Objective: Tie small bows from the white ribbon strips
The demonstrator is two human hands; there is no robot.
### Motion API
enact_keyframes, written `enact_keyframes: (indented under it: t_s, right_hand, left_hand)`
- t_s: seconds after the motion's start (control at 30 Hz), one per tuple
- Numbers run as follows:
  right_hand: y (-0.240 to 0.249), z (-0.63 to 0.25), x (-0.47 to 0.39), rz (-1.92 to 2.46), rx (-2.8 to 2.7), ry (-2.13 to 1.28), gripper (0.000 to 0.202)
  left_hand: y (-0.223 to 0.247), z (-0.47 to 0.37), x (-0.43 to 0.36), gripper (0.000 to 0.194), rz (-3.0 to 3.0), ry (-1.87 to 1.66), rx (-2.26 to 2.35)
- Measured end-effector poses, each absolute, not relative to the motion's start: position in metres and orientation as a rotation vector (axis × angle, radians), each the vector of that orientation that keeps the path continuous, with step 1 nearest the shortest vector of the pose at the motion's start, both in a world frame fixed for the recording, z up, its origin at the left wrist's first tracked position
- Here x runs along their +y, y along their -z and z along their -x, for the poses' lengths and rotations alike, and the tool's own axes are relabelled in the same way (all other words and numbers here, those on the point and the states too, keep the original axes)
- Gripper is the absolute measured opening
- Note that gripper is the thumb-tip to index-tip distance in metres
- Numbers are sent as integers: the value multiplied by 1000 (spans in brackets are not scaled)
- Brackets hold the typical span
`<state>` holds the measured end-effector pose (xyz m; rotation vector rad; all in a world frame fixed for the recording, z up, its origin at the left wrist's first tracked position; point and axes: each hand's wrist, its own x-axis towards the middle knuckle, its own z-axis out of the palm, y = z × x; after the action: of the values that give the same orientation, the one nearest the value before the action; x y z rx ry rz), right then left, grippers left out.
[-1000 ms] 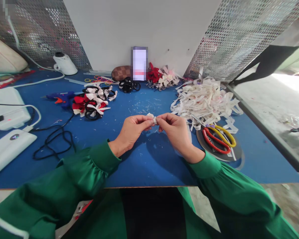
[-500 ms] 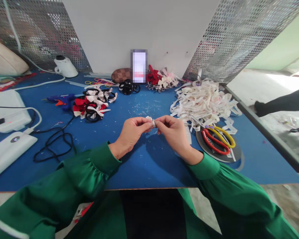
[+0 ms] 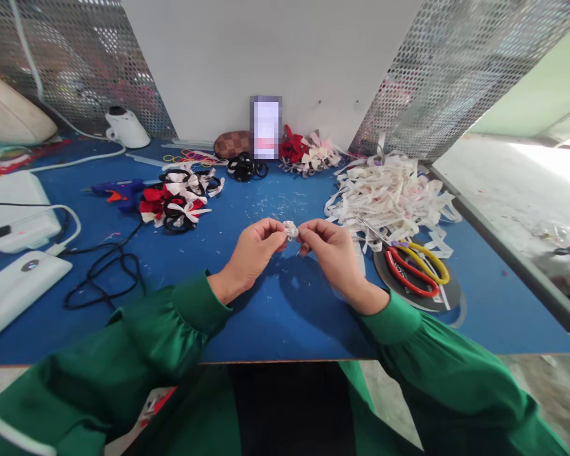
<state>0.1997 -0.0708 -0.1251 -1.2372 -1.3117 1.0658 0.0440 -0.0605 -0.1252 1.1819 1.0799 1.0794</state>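
Observation:
Between my two hands, above the middle of the blue table, is a small bunched piece of white ribbon (image 3: 291, 230). My left hand (image 3: 256, 249) pinches its left side between thumb and forefinger. From the other side, the thumb and fingertips of my right hand (image 3: 330, 253) are closed on its right edge. The fingertips partly cover the ribbon, so its full shape does not show. To the right of my right hand lies a loose heap of white ribbon strips (image 3: 389, 193).
Scissors with red and yellow handles (image 3: 415, 269) rest on a dark round spool (image 3: 449, 294) at right. Finished-looking bows on black hair ties (image 3: 180, 199) lie left, beside a blue glue gun (image 3: 118, 190). A phone (image 3: 266, 126) stands at the back. A white power bank (image 3: 23, 288) lies far left.
More of the white ribbon piece shows between my fingertips, and my fingers have shifted slightly around it. A dark-clothed leg at the far right has moved out of view.

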Motion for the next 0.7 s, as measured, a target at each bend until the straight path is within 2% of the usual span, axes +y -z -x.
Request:
enact_keyframes:
  t_s: [0.17,0.33,0.53,0.7]
  right_hand:
    - [126,-200,-71,1191,-1287,-1166,19]
    - [127,-201,-71,1134,-1293,-1174,18]
    - [126,-201,-74,1244,-1434,-864,14]
    - [130,-201,-76,1215,-1627,-613,10]
  left_hand:
    - [125,-43,-60,3,-1171,-1078,1034]
    - [130,-38,-56,7,-759,-948,767]
    - [130,-38,-58,25,-843,-947,846]
    - [131,-41,-59,25,-1025,-1054,933]
